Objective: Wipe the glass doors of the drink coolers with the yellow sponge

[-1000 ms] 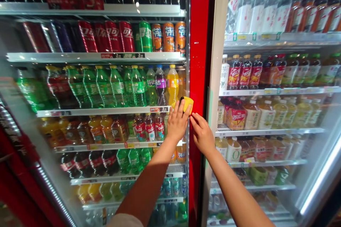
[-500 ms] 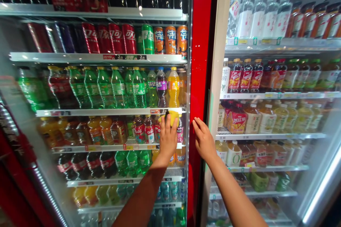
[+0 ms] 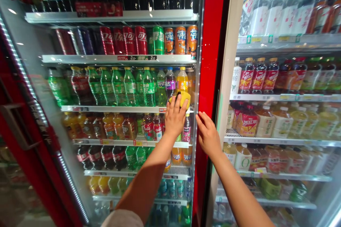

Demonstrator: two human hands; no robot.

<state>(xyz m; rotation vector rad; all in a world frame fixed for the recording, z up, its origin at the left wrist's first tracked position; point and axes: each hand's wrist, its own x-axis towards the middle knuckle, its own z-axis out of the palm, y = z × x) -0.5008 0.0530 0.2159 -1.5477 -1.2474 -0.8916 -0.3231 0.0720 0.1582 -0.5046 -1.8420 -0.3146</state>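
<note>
My left hand (image 3: pixel 176 118) presses a yellow cloth or sponge (image 3: pixel 185 100) with a dark mark against the glass of the red-framed drinks cooler. Its fingers lie over the yellow piece, in front of the orange and purple bottles on the third shelf. To the right, my right hand (image 3: pixel 209 134) rests with fingers apart on the red door frame (image 3: pixel 210 53), holding nothing. Part of the yellow piece is hidden behind my left fingers.
Cans and bottles fill the shelves (image 3: pixel 119 59) behind the glass. A second cooler (image 3: pixel 282 97) with bottled drinks stands at the right. At the far left is a metal door handle (image 3: pixel 20 127) on a red frame.
My left hand has moved up slightly on the glass with the yellow piece. The view has shifted left, showing more of the left frame and its handle. My right hand stays on the frame.
</note>
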